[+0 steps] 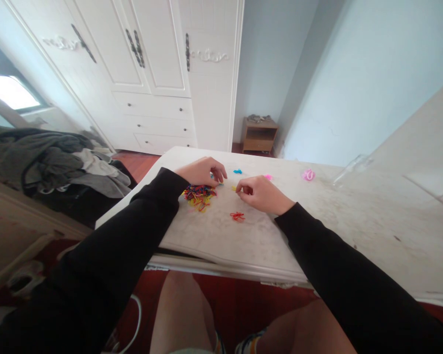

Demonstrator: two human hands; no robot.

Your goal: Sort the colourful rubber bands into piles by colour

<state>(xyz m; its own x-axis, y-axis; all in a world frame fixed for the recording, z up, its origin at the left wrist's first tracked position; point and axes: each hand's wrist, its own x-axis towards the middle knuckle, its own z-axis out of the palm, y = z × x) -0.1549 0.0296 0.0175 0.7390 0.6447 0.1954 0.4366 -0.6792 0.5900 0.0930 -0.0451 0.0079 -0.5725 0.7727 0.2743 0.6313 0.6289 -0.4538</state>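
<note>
On the white tabletop (214,241) lies a mixed pile of small coloured rubber bands (199,196), mostly red, yellow and dark blue. My left hand (203,171) is over the far side of this pile, its fingers curled; a bluish bit shows by the fingertips, too small to make out. To the right, my right hand (260,193) rests low with thumb and fingers pinched together; what is in them is hidden. A few yellow bands (234,188) lie right at its fingertips. Nearer me is a small group of red bands (237,217). Blue bands (237,171) lie beyond the hands.
Pink bands (268,177) sit behind my right hand. Farther right are a bright pink coil-like item (309,175) and a clear plastic container (350,172) lying down. A heap of clothes (59,157) is at left. A white wardrobe (151,73) stands beyond the table.
</note>
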